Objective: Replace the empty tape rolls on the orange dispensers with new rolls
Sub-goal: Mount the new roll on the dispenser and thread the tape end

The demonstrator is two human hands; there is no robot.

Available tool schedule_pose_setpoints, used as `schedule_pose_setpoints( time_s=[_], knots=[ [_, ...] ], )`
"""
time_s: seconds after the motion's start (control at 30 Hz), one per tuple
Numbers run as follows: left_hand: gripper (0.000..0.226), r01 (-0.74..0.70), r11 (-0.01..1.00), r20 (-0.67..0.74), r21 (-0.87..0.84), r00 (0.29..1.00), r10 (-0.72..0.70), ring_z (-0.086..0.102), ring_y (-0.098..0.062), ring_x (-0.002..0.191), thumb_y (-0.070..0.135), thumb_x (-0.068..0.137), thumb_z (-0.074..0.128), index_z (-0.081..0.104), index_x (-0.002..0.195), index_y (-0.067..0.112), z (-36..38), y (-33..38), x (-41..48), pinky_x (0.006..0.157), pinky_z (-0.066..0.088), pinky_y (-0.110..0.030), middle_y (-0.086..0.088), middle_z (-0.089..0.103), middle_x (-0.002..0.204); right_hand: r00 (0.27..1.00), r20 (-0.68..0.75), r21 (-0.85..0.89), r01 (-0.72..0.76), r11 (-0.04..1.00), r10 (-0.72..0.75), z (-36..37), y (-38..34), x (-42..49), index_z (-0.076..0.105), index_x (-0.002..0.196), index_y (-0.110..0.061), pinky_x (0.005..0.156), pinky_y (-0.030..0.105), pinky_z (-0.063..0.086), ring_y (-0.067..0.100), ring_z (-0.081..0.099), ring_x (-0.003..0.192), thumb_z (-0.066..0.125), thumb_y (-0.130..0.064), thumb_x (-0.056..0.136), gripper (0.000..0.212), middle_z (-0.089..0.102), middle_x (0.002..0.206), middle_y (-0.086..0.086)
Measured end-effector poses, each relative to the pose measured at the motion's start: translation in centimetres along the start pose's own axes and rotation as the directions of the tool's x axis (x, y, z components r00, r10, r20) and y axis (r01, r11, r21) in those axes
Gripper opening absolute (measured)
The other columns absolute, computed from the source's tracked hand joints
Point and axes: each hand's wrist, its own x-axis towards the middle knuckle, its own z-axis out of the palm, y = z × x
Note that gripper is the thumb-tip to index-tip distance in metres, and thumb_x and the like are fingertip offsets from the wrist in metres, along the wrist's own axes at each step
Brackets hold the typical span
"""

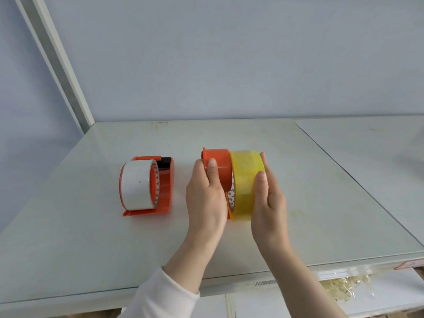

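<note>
So you're in the middle of loading the second one, by the look of it. Your left hand (204,193) has its fingers and thumb curled around the orange dispenser (221,166), and your right hand (268,198) is wrapped around the yellow tape roll (245,180), thumb on the near side and fingers over the top. Both are held just above the table (298,143), roughly in the middle. The roll sits against the right end of the orange drum and looks only partly on, though I can't tell how far it overlaps.

Next move, I'd guess: keep the roll square to the drum and push the two together until it seats. If it goes on crooked, the cardboard core will probably bind. After that you'd need to find the tape end and feed it toward the cutter.

The other dispenser (166,191) lies to the left, well apart from your hands, with a white roll (136,182) on it. That roll looks fat enough to be a fresh one, so that side may be done.

The table is a pale glossy top with a seam (344,175) running down its right side. Behind it is a plain bluish wall (229,53), with a white post (59,60) at far left. A clear bag (344,288) of something pale sits under the near right edge.
</note>
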Motion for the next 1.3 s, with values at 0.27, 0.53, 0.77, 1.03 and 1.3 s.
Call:
schedule_pose_setpoints(
  time_s=[0.27,0.53,0.77,1.03,1.3],
  knots=[
    [0.039,-0.045,0.999,-0.025,-0.021,0.999,0.044,0.038,-0.010,0.051,0.030,0.098,0.032,0.032,0.060,0.024,-0.7,1.8,2.5,0.049,0.033,-0.019,0.006,0.038,0.057,0.999,-0.017,0.018,0.049,0.999,-0.048,0.2,0.3,-1.0,0.032,0.128,-0.038,0.095,0.003,0.032,-0.026,0.038,0.113,0.030,-0.038,0.086,0.043,0.041,0.126,-0.033],
    [0.029,-0.049,0.982,0.130,-0.183,0.989,0.073,0.048,0.008,0.054,0.029,0.098,0.033,0.048,0.079,0.015,-0.3,1.2,1.6,0.055,0.036,-0.008,0.010,0.048,0.065,0.995,-0.099,0.087,0.037,0.996,-0.028,0.0,-4.0,2.1,0.049,0.128,-0.015,0.098,0.031,0.044,0.015,0.056,0.114,0.034,-0.031,0.096,0.039,0.061,0.123,0.006],
    [0.052,0.083,0.947,0.326,-0.310,0.945,0.024,0.062,-0.011,0.093,0.059,0.077,0.041,0.055,0.108,0.019,-0.6,0.3,0.4,0.080,0.049,-0.028,0.001,0.065,0.102,0.986,0.138,0.096,-0.110,0.989,0.096,1.5,-3.5,1.6,0.048,0.129,-0.029,0.108,0.037,0.035,0.011,0.047,0.121,0.036,-0.037,0.094,0.038,0.047,0.129,0.003],
    [0.044,0.121,0.944,0.470,-0.307,0.882,0.040,0.069,-0.004,0.086,0.046,0.087,0.045,0.052,0.120,0.018,-2.5,-2.3,-1.3,0.072,0.052,-0.016,0.004,0.070,0.098,0.891,0.386,-0.266,0.357,0.895,-0.241,-2.5,-3.1,3.2,0.050,0.118,-0.042,0.086,0.011,0.043,0.000,0.049,0.113,0.063,-0.032,0.076,0.045,0.049,0.123,-0.011],
    [0.044,0.208,0.944,0.506,-0.256,0.861,-0.053,0.067,-0.018,0.100,0.047,0.080,0.050,0.052,0.119,0.028,-2.6,-2.3,-1.3,0.091,0.052,-0.039,-0.006,0.069,0.111,0.788,0.526,-0.315,0.531,0.787,-0.321,-2.3,-5.2,5.3,0.072,0.077,-0.016,0.081,0.008,0.044,0.003,0.064,0.092,0.068,-0.023,0.078,0.008,0.072,0.088,-0.005]
  ],
)
